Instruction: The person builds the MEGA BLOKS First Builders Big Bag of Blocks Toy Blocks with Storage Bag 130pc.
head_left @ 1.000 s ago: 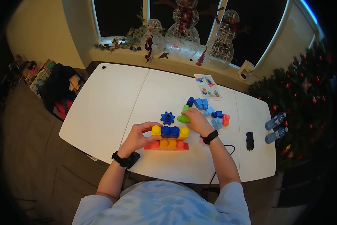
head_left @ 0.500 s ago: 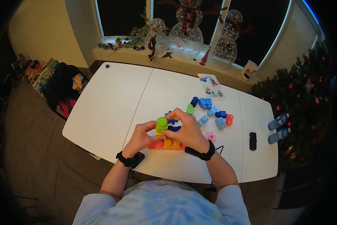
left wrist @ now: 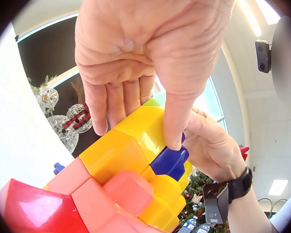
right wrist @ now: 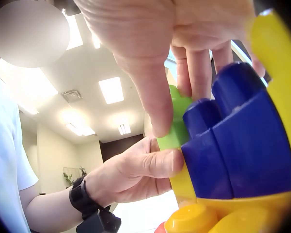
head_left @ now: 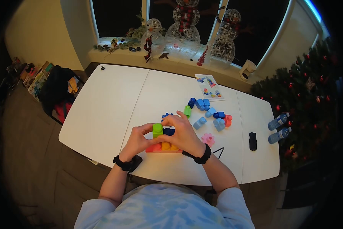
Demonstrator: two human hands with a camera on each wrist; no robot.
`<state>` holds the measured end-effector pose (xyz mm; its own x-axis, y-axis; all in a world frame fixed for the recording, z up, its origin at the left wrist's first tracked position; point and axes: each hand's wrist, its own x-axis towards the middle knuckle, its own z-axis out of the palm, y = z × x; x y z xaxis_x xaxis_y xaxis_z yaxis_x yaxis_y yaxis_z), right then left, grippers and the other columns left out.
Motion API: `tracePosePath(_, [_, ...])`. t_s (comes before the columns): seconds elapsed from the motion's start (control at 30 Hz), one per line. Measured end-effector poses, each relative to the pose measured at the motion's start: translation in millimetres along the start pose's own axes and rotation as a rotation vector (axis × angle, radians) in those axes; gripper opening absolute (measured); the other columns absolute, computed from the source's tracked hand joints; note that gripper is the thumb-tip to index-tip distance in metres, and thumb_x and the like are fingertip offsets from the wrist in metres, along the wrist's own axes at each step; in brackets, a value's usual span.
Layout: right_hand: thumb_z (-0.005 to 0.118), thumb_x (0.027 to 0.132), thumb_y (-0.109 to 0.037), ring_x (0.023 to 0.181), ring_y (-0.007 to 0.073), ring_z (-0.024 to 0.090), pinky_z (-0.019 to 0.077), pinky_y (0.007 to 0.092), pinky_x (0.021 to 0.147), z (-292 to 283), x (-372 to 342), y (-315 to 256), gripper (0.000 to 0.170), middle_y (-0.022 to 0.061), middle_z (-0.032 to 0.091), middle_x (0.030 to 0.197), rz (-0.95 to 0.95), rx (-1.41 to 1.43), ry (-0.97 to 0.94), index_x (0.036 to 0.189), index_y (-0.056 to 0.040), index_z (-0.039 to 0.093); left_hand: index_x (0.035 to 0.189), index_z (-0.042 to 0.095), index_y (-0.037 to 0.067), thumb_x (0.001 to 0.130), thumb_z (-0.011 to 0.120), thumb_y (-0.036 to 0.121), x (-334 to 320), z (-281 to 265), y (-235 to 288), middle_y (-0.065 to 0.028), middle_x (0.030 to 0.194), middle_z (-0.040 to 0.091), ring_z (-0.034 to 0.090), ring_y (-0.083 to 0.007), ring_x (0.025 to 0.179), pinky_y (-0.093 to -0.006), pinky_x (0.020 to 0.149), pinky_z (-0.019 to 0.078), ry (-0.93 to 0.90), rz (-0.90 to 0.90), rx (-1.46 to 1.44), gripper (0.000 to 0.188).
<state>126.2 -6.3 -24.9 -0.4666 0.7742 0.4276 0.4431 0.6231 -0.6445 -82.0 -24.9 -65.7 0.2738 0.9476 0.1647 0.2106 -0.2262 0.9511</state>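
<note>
A building block stack stands in front of me, with red and salmon blocks (left wrist: 92, 196) along its lower layer and orange-yellow blocks between. Above them sit a yellow block (left wrist: 145, 128) at the left end and dark blue blocks (right wrist: 254, 141) beside it. A green block (head_left: 157, 130) rests on top of the yellow one. My left hand (head_left: 138, 140) grips the yellow block, thumb on its near face and fingers behind. My right hand (head_left: 181, 133) pinches the green block between thumb and fingers, arching over the dark blue studs and hiding the stack's right end in the head view.
Behind the hands lie a dark blue gear (head_left: 166, 115), another green block (head_left: 187, 111) and several blue blocks (head_left: 202, 104). A pink gear (head_left: 208, 139) lies to the right. Farther off are a picture booklet (head_left: 210, 87), a black case (head_left: 252, 141) and two water bottles (head_left: 279, 135).
My right hand has brought a green block from behind the stack to the left-end yellow block, where it now sits on top. My left hand has stayed at that end.
</note>
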Motion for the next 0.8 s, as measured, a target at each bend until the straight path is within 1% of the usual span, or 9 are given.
tracePosePath(0.13, [0.086,0.079,-0.024,0.1,0.032,0.067,0.0422,0.0449,0.109,-36,12,-2,0.037,0.0103,0.073,0.102,-0.078,-0.006,-0.08,0.105,-0.0057,0.067,0.122,0.07,-0.001,0.082,0.089,0.015,0,0,2,-0.011,0.115,0.076,0.072,-0.0206,0.112,-0.035,0.107,0.0522,-0.012,0.01,0.009,0.047])
tracePosePath(0.2, [0.084,0.082,-0.021,0.103,0.0336,0.067,0.0504,0.0415,0.098,-66,27,7,0.038,0.0127,0.073,0.109,0.041,0.129,-0.034,0.113,-0.0053,0.069,0.122,0.07,-0.001,0.082,0.089,0.014,1,-3,2,-0.0111,0.114,0.076,0.072,-0.0206,0.112,-0.035,0.107,0.0518,-0.016,0.031,-0.007,0.047])
tracePosePath(0.27, [0.081,0.084,-0.017,0.104,0.0339,0.068,0.0542,0.0412,0.09,-88,41,48,0.034,0.0137,0.074,0.114,0.134,-0.043,0.074,0.114,-0.0046,0.07,0.118,0.071,0.0,0.081,0.089,0.008,1,-4,0,-0.0086,0.115,0.076,0.071,-0.0191,0.11,-0.0347,0.105,0.0528,-0.026,0.046,0.009,0.042])
tracePosePath(0.4, [0.081,0.083,-0.014,0.103,0.034,0.069,0.0542,0.0431,0.092,-94,56,119,0.035,0.0152,0.073,0.115,0.177,-0.238,0.075,0.115,-0.0044,0.071,0.121,0.07,-0.002,0.082,0.088,0.011,3,-6,1,-0.0115,0.115,0.076,0.072,-0.021,0.113,-0.0352,0.107,0.0516,-0.038,0.041,-0.011,0.045])
tracePosePath(0.47, [0.081,0.079,-0.011,0.105,0.0349,0.069,0.055,0.0435,0.094,-82,62,152,0.038,0.0186,0.074,0.114,0.344,-0.368,-0.095,0.115,-0.0033,0.073,0.12,0.071,-0.002,0.081,0.088,0.011,2,-5,0,-0.0116,0.115,0.076,0.072,-0.0208,0.113,-0.0348,0.107,0.0522,-0.029,0.013,-0.007,0.044])
tracePosePath(0.5, [0.082,0.075,-0.008,0.107,0.0363,0.069,0.0553,0.0431,0.096,-75,62,158,0.04,0.0216,0.074,0.108,0.356,-0.387,-0.093,0.114,-0.0024,0.076,0.12,0.071,-0.002,0.081,0.088,0.011,2,-5,0,-0.0116,0.115,0.076,0.072,-0.0208,0.113,-0.0348,0.107,0.0522,-0.023,0.011,-0.007,0.044])
tracePosePath(0.6, [0.081,0.074,-0.006,0.107,0.037,0.069,0.055,0.0424,0.097,-56,65,193,0.034,0.0225,0.075,0.104,0.387,-0.487,-0.176,0.108,-0.0015,0.077,0.119,0.071,-0.001,0.082,0.088,0.011,1,-6,0,-0.0116,0.115,0.077,0.072,-0.0209,0.111,-0.0342,0.105,0.0529,-0.024,0.026,-0.014,0.043])
tracePosePath(0.73, [0.081,0.074,-0.005,0.102,0.0373,0.071,0.0557,0.0427,0.095,-49,64,202,0.03,0.022,0.075,0.101,0.367,-0.54,-0.179,0.103,-0.0014,0.077,0.12,0.071,-0.001,0.082,0.088,0.011,3,-6,5,-0.0113,0.114,0.077,0.073,-0.0209,0.11,-0.0344,0.104,0.0535,-0.046,0.026,0.037,0.043])
tracePosePath(0.8, [0.079,0.076,-0.005,0.094,0.0378,0.072,0.0572,0.0427,0.089,-59,64,183,0.023,0.0203,0.075,0.096,0.318,-0.466,-0.062,0.098,0.0003,0.075,0.12,0.071,0.0,0.082,0.088,0.011,4,-6,5,-0.0112,0.114,0.077,0.073,-0.0208,0.109,-0.0343,0.104,0.0534,-0.048,0.038,0.046,0.043])
